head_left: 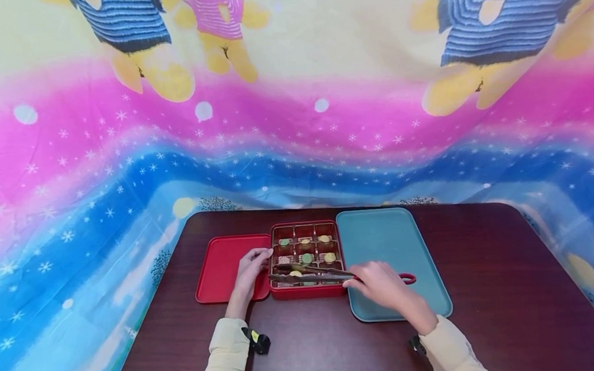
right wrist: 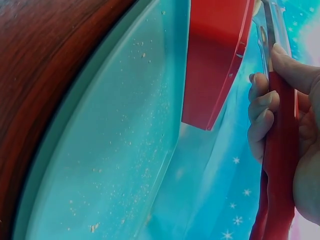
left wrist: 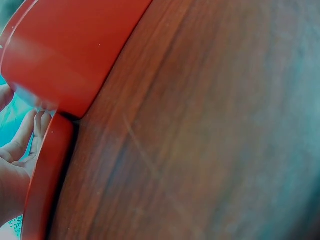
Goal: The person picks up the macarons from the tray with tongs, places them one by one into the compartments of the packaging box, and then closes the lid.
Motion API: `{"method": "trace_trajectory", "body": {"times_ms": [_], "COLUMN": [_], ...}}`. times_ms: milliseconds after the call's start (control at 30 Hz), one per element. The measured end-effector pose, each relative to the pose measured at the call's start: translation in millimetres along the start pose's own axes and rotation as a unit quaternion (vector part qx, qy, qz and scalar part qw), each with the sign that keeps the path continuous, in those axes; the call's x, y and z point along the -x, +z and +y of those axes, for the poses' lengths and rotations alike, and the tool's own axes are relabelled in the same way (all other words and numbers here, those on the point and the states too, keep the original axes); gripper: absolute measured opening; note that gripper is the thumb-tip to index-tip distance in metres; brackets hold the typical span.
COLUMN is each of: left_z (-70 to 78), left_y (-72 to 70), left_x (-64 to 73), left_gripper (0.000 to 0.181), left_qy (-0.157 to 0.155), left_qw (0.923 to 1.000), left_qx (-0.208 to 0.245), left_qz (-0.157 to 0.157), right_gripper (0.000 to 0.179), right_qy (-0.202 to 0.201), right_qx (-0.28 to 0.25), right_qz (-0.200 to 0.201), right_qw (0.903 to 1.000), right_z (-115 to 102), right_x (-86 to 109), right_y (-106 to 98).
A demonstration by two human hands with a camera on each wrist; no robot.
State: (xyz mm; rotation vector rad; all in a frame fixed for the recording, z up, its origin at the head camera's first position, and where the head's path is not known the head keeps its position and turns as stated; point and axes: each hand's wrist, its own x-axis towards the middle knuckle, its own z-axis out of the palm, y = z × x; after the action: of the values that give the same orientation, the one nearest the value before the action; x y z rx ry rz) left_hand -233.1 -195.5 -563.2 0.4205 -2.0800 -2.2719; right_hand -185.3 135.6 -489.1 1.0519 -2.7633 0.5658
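A red box with a divided insert stands mid-table, small green, yellow and pale pink round pieces lying in its compartments. My left hand is at the box's left side, fingertips touching its wall; in the left wrist view the fingers look fairly straight. My right hand grips a pair of red-handled tongs, thumb on one side and fingers curled round the other. The tongs' metal arms reach leftward over the box's front row, slightly apart, with a pale yellow piece visible between them.
A red lid-like tray lies left of the box, partly under my left forearm. To the right, a teal tray scattered with crumbs adjoins the box. Dark wooden table extends further right; a printed cloth hangs behind.
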Motion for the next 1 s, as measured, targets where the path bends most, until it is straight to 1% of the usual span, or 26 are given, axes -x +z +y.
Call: {"method": "trace_trajectory", "body": {"times_ms": [233, 433, 533, 633, 800, 900, 1000], "left_z": [-2.2, -1.9, -1.8, -1.9, -1.7, -1.6, -0.5], "left_y": [-0.7, -1.2, -1.6, -1.8, -1.7, -1.7, -1.9], "left_x": [-1.1, -0.5, -0.4, -0.4, 0.7, 0.2, -1.4], "left_gripper": [0.025, 0.026, 0.027, 0.029, 0.026, 0.024, 0.024], "left_qy": [0.003, 0.002, 0.002, 0.001, 0.000, -0.001, -0.001], "left_qw": [1.0000, 1.0000, 1.0000, 1.0000, 1.0000, 1.0000, 1.0000], "left_qx": [-0.002, -0.003, -0.002, -0.005, -0.005, 0.000, 0.003], "left_qz": [0.000, -0.003, -0.005, -0.006, -0.006, -0.007, -0.007], "right_gripper": [0.030, 0.031, 0.032, 0.032, 0.027, 0.026, 0.026], "right_qy": [0.004, -0.013, -0.018, -0.011, 0.006, 0.023, 0.031], "right_qx": [-0.006, -0.001, -0.001, -0.007, -0.011, -0.022, -0.032], "right_qz": [-0.006, 0.014, 0.017, 0.007, -0.006, 0.003, 0.031], "right_qw": [1.0000, 0.9998, 0.9997, 0.9999, 0.9999, 0.9995, 0.9985], "right_z": [-2.1, -2.4, -3.6, -5.3, -5.7, -3.3, 2.7], "right_x": [-1.7, -3.8, -5.8, -7.4, -7.4, -4.8, -1.2], "right_y": [2.9, 6.2, 7.7, 8.0, 8.3, 6.6, 2.8]}}
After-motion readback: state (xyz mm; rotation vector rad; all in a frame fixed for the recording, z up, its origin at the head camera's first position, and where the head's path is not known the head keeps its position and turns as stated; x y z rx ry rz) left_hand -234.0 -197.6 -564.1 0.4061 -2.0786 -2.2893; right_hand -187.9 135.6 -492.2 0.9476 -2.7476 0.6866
